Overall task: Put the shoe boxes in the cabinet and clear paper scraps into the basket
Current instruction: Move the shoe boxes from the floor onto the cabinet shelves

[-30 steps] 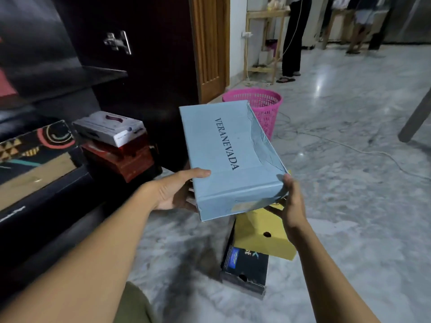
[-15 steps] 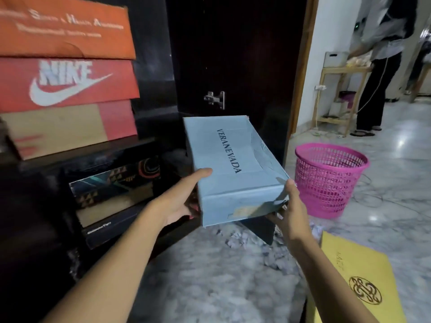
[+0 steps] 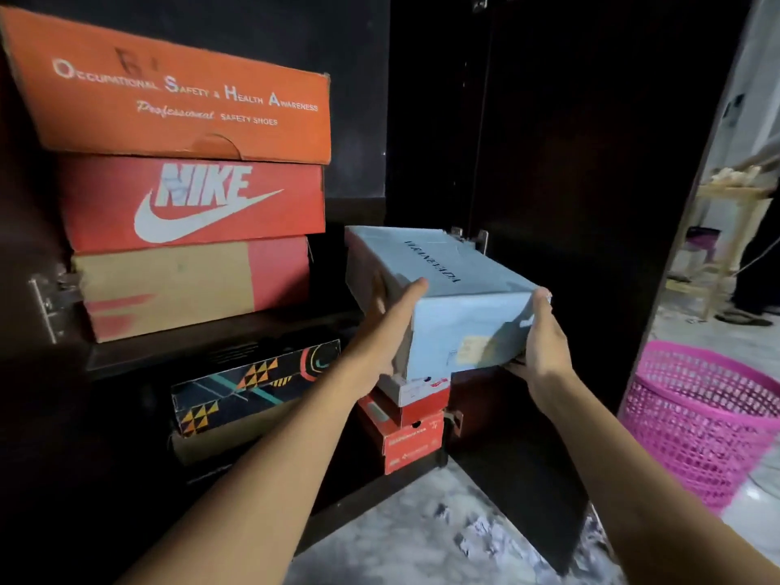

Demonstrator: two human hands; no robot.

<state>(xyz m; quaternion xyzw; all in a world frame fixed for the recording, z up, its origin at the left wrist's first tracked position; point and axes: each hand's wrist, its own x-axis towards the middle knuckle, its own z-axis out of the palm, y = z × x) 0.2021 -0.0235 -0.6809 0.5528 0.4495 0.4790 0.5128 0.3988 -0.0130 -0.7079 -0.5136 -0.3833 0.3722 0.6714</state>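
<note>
Since both the left hand [image 3: 390,327] and right hand [image 3: 544,344] clamp the blue shoe box [image 3: 447,297], I'd level it, then slide it beside the Nike box [image 3: 190,204].

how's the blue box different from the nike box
The blue box is pale blue with small dark lettering; the Nike box is red with a large white logo. The blue box is held in both hands, left hand and right hand, beside the stack and tilted; the Nike box lies flat, sandwiched between an orange box above and a tan box below. Both are closed cardboard shoe boxes.
</note>
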